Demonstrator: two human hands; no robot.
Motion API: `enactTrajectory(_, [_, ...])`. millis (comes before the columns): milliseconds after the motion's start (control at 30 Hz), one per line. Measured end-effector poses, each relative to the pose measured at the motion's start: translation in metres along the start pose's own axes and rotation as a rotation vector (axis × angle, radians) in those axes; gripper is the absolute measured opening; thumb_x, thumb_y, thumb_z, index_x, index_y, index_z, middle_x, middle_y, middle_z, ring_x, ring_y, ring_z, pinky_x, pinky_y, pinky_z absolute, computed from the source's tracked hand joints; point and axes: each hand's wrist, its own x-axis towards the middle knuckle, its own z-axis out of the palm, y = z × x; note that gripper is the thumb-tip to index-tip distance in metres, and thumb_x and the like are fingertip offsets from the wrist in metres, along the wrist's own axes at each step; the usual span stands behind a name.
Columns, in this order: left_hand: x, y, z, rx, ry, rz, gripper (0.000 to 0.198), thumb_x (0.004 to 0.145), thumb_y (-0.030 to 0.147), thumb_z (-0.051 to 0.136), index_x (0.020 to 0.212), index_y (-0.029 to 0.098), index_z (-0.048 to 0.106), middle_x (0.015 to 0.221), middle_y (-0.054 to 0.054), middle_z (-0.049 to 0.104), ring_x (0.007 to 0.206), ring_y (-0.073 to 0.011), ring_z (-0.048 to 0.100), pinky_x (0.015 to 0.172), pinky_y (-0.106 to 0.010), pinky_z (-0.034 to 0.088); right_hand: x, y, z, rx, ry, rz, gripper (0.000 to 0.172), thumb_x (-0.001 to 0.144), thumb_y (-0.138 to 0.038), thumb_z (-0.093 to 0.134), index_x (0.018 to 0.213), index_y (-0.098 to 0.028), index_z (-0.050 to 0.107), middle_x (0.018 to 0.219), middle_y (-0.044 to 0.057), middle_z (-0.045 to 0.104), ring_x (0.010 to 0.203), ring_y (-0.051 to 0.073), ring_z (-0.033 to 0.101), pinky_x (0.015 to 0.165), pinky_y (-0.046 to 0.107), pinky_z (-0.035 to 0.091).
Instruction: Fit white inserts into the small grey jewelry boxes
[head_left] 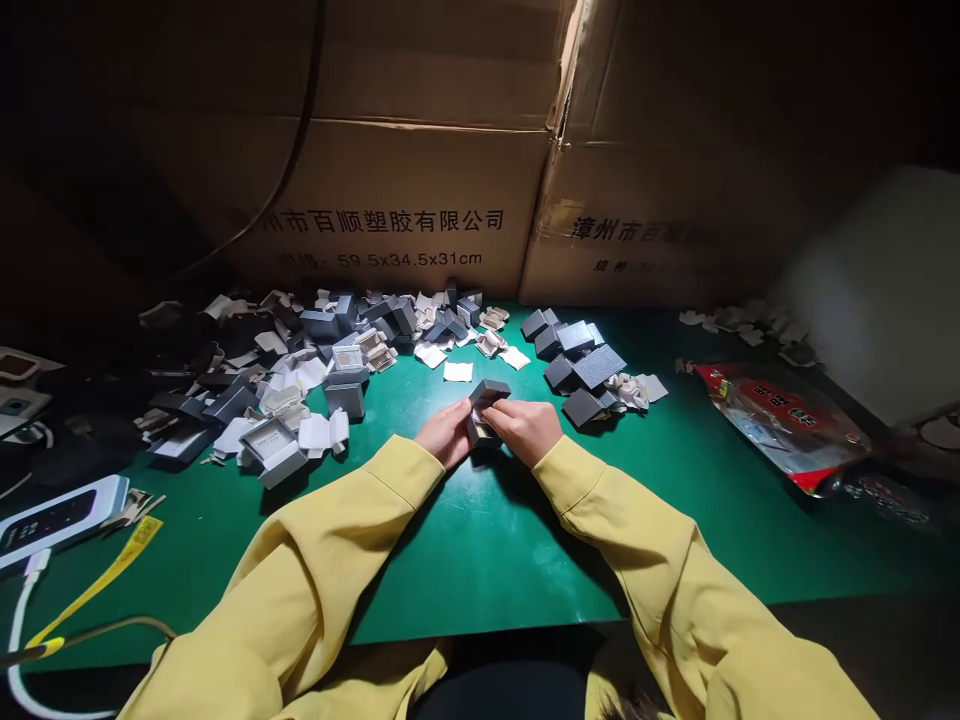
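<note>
Both my hands meet over the middle of the green mat (480, 540). My left hand (445, 432) and my right hand (523, 428) together hold a small grey hinged box (486, 398), its lid raised. The box's pale inside is mostly hidden by my fingers. Yellow sleeves cover both my arms. A loose white card (458, 371) lies just beyond my left hand.
A heap of grey boxes and white inserts (300, 370) spreads over the left of the mat. A smaller group of shut grey boxes (577, 360) sits to the right. Cardboard cartons (420, 190) wall the back. A red foil bag (787, 420) lies right; a white device with cable (60, 515) lies left.
</note>
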Motion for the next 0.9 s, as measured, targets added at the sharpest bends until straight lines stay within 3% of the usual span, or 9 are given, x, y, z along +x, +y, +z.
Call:
enactTrajectory(167, [0.001, 0.0, 0.001, 0.013, 0.01, 0.004, 0.026, 0.095, 0.014, 0.036, 0.1, 0.007, 0.06, 0.076, -0.01, 0.068, 0.067, -0.0153, 0.065, 0.075, -0.032, 0.054, 0.002, -0.007, -0.007, -0.029, -0.118, 0.086, 0.031, 0.096, -0.022, 0.039, 0.09, -0.022, 0.069, 0.078, 0.003, 0.068, 0.059, 0.01, 0.054, 0.05, 0.029, 0.021])
enactTrajectory(367, [0.001, -0.001, 0.001, 0.029, 0.015, 0.006, 0.026, 0.095, 0.015, 0.035, 0.099, 0.007, 0.059, 0.078, -0.011, 0.068, 0.072, -0.0176, 0.066, 0.079, -0.035, 0.054, 0.004, -0.005, -0.011, 0.011, -0.273, 0.16, 0.034, 0.098, -0.029, 0.034, 0.098, -0.025, 0.068, 0.085, 0.002, 0.071, 0.064, 0.012, 0.059, 0.05, 0.029, 0.019])
enactTrajectory(500, [0.001, -0.001, -0.002, 0.051, -0.009, -0.006, 0.026, 0.094, 0.016, 0.037, 0.103, 0.008, 0.06, 0.077, -0.01, 0.068, 0.076, -0.0182, 0.067, 0.081, -0.035, 0.053, 0.006, -0.005, -0.017, 0.055, -0.366, 0.227, 0.038, 0.098, -0.041, 0.031, 0.104, -0.03, 0.066, 0.093, 0.001, 0.073, 0.075, 0.015, 0.063, 0.053, 0.027, 0.024])
enactTrajectory(633, [0.001, -0.003, -0.005, 0.062, -0.029, -0.004, 0.025, 0.094, 0.017, 0.039, 0.099, 0.009, 0.062, 0.074, -0.007, 0.067, 0.068, -0.0153, 0.065, 0.076, -0.031, 0.054, 0.008, -0.01, -0.024, 0.044, -0.47, 0.308, 0.042, 0.097, -0.047, 0.028, 0.11, -0.031, 0.065, 0.089, 0.004, 0.073, 0.075, 0.018, 0.064, 0.059, 0.025, 0.032])
enactTrajectory(767, [0.001, -0.003, -0.006, 0.047, -0.037, -0.011, 0.025, 0.095, 0.017, 0.038, 0.099, 0.009, 0.061, 0.076, -0.008, 0.067, 0.067, -0.0145, 0.064, 0.077, -0.032, 0.054, 0.009, -0.012, -0.022, 0.047, -0.475, 0.338, 0.046, 0.097, -0.048, 0.026, 0.112, -0.03, 0.065, 0.087, 0.006, 0.073, 0.075, 0.019, 0.065, 0.06, 0.025, 0.035])
enactTrajectory(900, [0.002, -0.002, -0.005, 0.014, -0.016, 0.005, 0.024, 0.095, 0.019, 0.037, 0.098, 0.01, 0.059, 0.082, -0.009, 0.067, 0.073, -0.0153, 0.066, 0.078, -0.032, 0.054, 0.01, -0.007, -0.011, 0.108, -0.379, 0.362, 0.04, 0.096, -0.045, 0.032, 0.114, -0.033, 0.065, 0.084, 0.003, 0.074, 0.072, 0.018, 0.066, 0.057, 0.024, 0.037])
